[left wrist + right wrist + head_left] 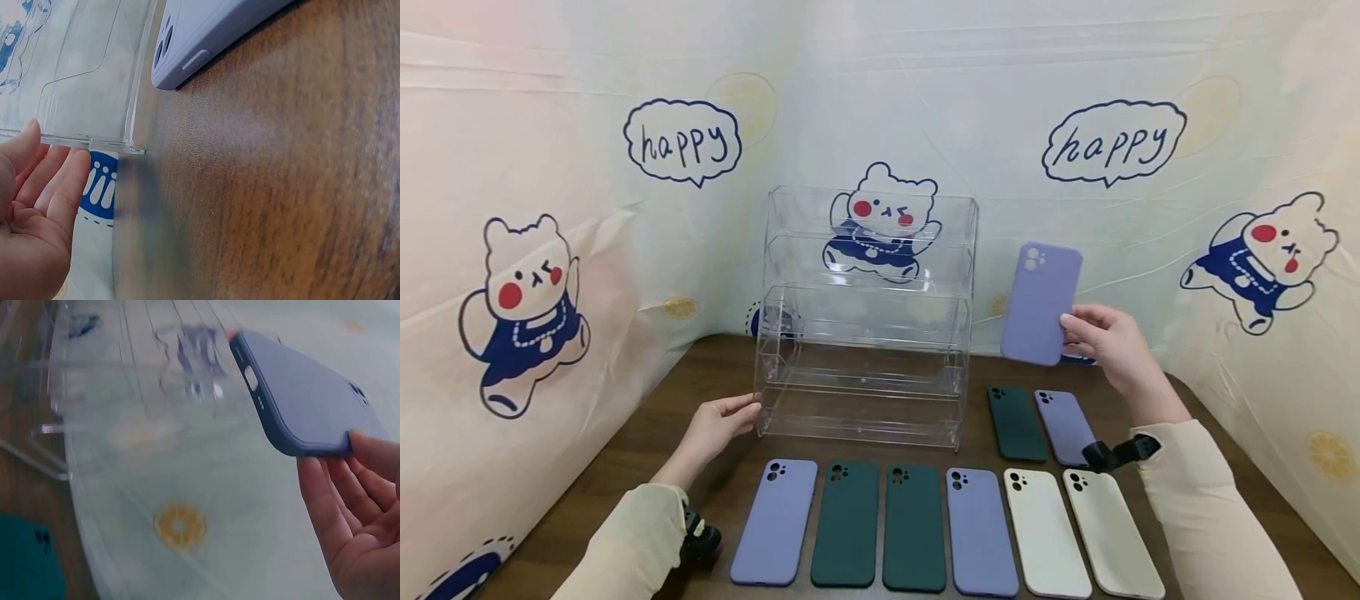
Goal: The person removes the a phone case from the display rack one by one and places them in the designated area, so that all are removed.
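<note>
A clear acrylic display rack [861, 433] with stepped tiers stands on the table. At its lower left side, my left hand [718, 429] holds the side panel's edge, the thumb [28, 137] at the front and the fingertips against the outside. My right hand [1108, 342] holds a lavender phone case [1041, 304] up in the air, right of the rack. It pinches the case by one long edge between thumb and fingers [325, 494]. The case is nearly upright, its camera cutouts at the top and its back toward me.
A front row holds lavender [775, 523], dark green [846, 525] and white [1047, 533] phone cases. Behind its right part lie another green case [1017, 423] and another lavender case [1066, 427], below my right wrist. A printed cloth [985, 50] encloses the wooden table.
</note>
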`<state>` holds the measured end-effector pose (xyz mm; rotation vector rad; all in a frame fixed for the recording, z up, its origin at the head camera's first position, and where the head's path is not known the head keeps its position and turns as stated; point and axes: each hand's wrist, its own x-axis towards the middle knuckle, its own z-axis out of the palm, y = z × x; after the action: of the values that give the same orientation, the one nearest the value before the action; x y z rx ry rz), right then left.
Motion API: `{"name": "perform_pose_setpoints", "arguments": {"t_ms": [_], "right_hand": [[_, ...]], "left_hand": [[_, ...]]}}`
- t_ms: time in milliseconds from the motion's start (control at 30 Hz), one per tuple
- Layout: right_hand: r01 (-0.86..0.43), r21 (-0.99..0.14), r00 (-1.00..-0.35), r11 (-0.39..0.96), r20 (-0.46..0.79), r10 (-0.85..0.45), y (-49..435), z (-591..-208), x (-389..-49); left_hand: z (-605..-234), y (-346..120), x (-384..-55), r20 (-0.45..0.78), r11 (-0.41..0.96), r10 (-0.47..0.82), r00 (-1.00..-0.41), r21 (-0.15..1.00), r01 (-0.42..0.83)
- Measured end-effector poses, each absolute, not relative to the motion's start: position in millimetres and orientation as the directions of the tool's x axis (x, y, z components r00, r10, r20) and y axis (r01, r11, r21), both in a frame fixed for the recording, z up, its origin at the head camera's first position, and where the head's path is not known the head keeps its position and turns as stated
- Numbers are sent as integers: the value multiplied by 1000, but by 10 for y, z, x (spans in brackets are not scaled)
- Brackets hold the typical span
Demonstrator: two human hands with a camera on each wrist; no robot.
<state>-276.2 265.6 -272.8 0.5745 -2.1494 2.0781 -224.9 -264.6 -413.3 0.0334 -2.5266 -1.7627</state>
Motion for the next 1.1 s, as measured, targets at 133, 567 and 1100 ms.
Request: {"name": "perform_pose_setpoints", "arguments": {"t_ms": [133, 567, 1100], "right_hand": [[-264, -964, -936, -18, 261, -236, 2963, -2848, -2778], [-48, -952, -984, 304, -7, -176, 3903, -3352, -2769], [85, -819, -974, 567, -189, -127, 4328, -3924, -2733]], "left_hand": [[-4126, -2647, -2242, 36, 347, -56, -998, 938, 15], [-4131, -2663, -2231, 57, 354, -34, -998, 934, 42], [-4123, -2644, -2225, 56, 364, -37, -998, 930, 39]]}}
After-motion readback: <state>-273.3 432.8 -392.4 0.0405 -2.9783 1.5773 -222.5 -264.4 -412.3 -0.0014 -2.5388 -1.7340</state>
